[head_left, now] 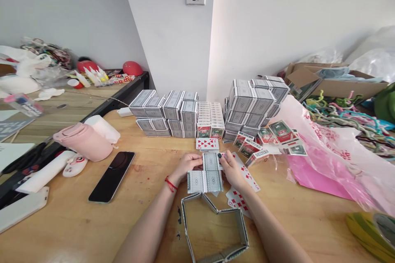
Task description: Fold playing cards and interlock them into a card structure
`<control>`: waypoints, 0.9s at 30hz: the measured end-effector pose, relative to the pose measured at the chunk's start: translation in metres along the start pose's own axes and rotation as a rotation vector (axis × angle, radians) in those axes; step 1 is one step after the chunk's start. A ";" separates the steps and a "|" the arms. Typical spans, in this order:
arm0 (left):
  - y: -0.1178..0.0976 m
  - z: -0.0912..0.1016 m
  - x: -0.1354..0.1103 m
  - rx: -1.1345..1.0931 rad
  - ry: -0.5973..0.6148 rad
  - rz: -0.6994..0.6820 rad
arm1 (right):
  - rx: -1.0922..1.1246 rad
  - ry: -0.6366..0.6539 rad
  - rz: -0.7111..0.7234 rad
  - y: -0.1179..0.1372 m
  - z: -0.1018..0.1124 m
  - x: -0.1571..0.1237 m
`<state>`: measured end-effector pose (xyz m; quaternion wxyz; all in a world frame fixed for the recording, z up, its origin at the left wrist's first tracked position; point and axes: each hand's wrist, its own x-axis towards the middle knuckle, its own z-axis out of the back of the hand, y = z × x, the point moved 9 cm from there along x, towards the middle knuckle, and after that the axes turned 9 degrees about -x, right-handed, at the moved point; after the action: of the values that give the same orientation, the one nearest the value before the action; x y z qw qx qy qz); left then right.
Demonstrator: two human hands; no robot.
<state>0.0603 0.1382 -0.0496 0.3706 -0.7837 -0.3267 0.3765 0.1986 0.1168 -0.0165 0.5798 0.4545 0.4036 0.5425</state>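
My left hand [190, 164], with a red string at the wrist, pinches the left edge of several joined playing cards [212, 168] with grey patterned backs. My right hand [232, 171] grips their right edge, its dark-nailed thumb against the upper card. A ring of folded cards [243, 230] stands on its edges just below, nearest me. Loose face-up cards [237, 199] with red diamonds lie under and beside my right forearm. Beyond my fingers a ten of hearts [207, 144] lies face up. The undersides of the held cards are hidden.
Stacked card blocks [180, 111] stand at the back, with a taller stack [251, 102] to the right. Card boxes [280, 131] lie before it. A phone [112, 176] and a pink bottle [83, 141] are left; pink plastic [327, 144] and yellow tape [362, 230] are right.
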 end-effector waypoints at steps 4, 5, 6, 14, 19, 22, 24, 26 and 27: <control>0.000 -0.001 0.000 0.003 -0.004 0.001 | 0.026 0.014 -0.009 -0.003 -0.002 0.001; -0.001 -0.001 0.000 0.003 -0.005 -0.001 | 0.040 0.017 -0.008 -0.003 -0.002 0.001; -0.001 -0.001 0.000 0.001 -0.006 -0.003 | 0.051 0.019 -0.006 -0.003 -0.003 0.001; -0.002 -0.004 -0.001 -0.024 -0.007 0.009 | 0.026 -0.002 -0.016 -0.006 -0.001 0.000; -0.001 -0.004 -0.002 -0.039 -0.010 0.013 | 0.011 -0.007 -0.009 -0.002 0.000 -0.001; -0.001 -0.004 -0.002 -0.038 -0.009 0.007 | 0.031 -0.022 -0.022 -0.003 0.000 -0.002; -0.001 -0.003 -0.002 -0.029 -0.012 0.000 | 0.044 -0.028 -0.037 -0.005 0.000 -0.003; -0.002 -0.003 -0.002 -0.021 -0.016 -0.003 | 0.049 -0.025 -0.050 -0.006 -0.001 -0.003; -0.002 -0.003 -0.002 -0.017 -0.016 -0.005 | 0.046 -0.024 -0.055 -0.007 -0.001 -0.004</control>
<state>0.0611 0.1370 -0.0463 0.3619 -0.7830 -0.3347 0.3793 0.1995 0.1132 -0.0236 0.5889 0.4629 0.4211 0.5114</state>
